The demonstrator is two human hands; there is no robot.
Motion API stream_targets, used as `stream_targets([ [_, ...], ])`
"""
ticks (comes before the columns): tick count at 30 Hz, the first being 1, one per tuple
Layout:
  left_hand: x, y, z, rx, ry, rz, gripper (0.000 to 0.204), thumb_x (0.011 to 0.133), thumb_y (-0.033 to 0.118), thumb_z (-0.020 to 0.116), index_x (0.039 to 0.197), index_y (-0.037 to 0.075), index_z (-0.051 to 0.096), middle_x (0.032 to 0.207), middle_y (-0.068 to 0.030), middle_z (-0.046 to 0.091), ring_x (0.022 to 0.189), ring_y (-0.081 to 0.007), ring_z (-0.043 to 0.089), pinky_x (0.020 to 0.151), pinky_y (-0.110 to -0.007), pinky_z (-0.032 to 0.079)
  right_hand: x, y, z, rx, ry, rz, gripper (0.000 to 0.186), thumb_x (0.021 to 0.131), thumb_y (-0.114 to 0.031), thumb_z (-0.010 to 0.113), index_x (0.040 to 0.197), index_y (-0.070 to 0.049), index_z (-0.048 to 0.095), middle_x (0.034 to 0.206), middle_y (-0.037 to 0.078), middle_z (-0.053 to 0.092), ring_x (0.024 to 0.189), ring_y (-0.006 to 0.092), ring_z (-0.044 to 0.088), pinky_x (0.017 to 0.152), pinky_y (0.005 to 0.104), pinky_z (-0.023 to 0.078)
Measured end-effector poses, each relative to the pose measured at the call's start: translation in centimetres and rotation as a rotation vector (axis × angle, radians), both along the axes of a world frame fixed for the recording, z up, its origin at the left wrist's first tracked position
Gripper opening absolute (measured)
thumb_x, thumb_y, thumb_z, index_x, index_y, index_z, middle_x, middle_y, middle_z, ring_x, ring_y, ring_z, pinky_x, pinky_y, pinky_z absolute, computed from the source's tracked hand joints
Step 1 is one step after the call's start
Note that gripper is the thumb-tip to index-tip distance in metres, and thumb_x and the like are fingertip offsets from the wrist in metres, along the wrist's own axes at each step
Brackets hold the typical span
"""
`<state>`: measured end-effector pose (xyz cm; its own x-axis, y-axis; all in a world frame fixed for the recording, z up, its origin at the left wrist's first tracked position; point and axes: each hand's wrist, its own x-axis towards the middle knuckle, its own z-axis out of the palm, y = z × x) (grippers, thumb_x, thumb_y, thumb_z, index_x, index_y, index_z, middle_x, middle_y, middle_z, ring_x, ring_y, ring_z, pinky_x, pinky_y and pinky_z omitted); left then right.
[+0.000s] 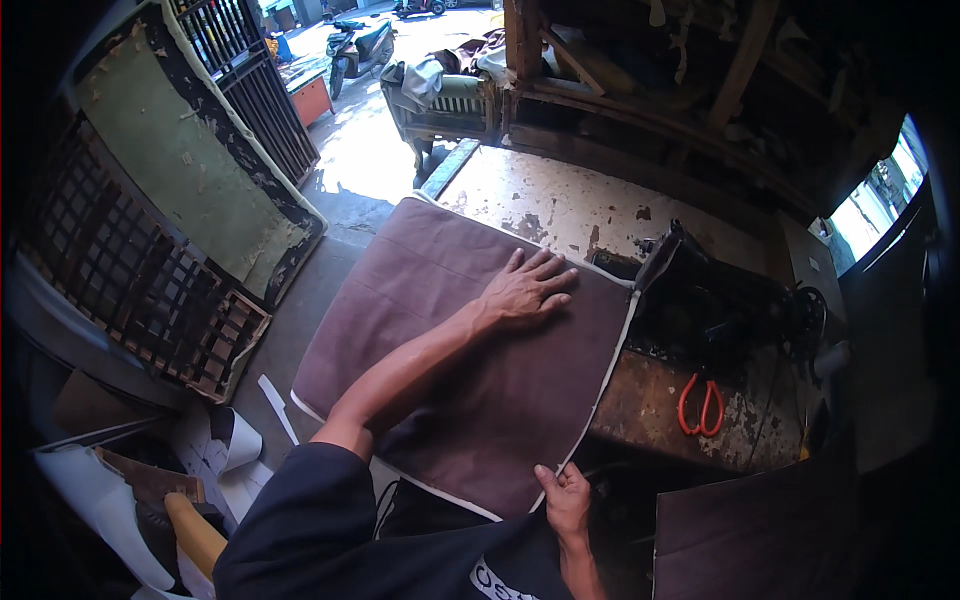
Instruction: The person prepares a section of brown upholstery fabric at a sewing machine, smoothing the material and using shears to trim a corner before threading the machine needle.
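Note:
A large brown fabric panel (430, 280) with white piping round its edge lies across the worn table and hangs over its near side. My left hand (525, 290) rests flat on the panel's far part, palm down with fingers spread. Near my body, my right hand (567, 500) pinches the piped right edge between thumb and fingers. The panel's far right corner reaches the head of a dark sewing machine (710, 290). Whether that edge lies under the needle is too dark to tell. Red-handled scissors (701, 405) lie on the tabletop beside the machine.
The table's peeling white top (550, 195) stretches beyond the panel. Another dark brown fabric piece (755, 535) is at the lower right. An upholstered frame (185, 140) leans at the left above scraps of white material (225, 460). A motorbike (360, 50) stands outside in sunlight.

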<state>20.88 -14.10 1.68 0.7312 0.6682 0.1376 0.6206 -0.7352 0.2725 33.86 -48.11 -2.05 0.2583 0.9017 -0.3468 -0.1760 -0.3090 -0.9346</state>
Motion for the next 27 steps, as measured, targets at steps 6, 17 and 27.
stream_targets([
  [6, -19.1, 2.3, 0.4, -0.028, 0.187, 0.498, 0.056, 0.112, 0.047, 0.035, 0.163, 0.026, 0.04, 0.173, -0.0058, 0.03, 0.161, -0.0298, 0.021, 0.129, -0.06, 0.009, 2.2, 2.3, -2.0, -0.032, -0.458, -0.125, 0.037, 0.093, -0.026, 0.082, 0.076, 0.002, 0.065, 0.064, 0.006, 0.061, 0.065, 0.0082, 0.049, 0.059, 0.0318, 0.044],
  [17, -30.5, -2.5, 0.6, -0.442, -0.393, 0.868, 0.062, 0.112, 0.047, 0.035, 0.151, 0.001, 0.052, 0.149, -0.0271, 0.054, 0.143, -0.0395, 0.049, 0.117, -0.045, 0.04, 2.3, 8.2, 15.5, 0.331, -0.706, -0.311, 0.044, 0.102, -0.046, 0.064, 0.124, -0.008, 0.072, 0.115, 0.015, 0.077, 0.108, 0.0396, 0.073, 0.1, 0.0529, 0.052],
  [27, -25.2, -3.7, 8.4, -0.484, -0.068, 1.045, 0.061, 0.111, 0.045, 0.037, 0.143, -0.002, 0.059, 0.134, -0.0318, 0.064, 0.131, -0.0443, 0.06, 0.109, -0.046, 0.047, -0.8, 17.5, 3.0, 0.207, -1.421, 0.197, 0.074, 0.107, -0.064, 0.034, 0.159, -0.014, 0.046, 0.169, 0.014, 0.034, 0.157, 0.0395, 0.027, 0.126, 0.0681, 0.01],
])
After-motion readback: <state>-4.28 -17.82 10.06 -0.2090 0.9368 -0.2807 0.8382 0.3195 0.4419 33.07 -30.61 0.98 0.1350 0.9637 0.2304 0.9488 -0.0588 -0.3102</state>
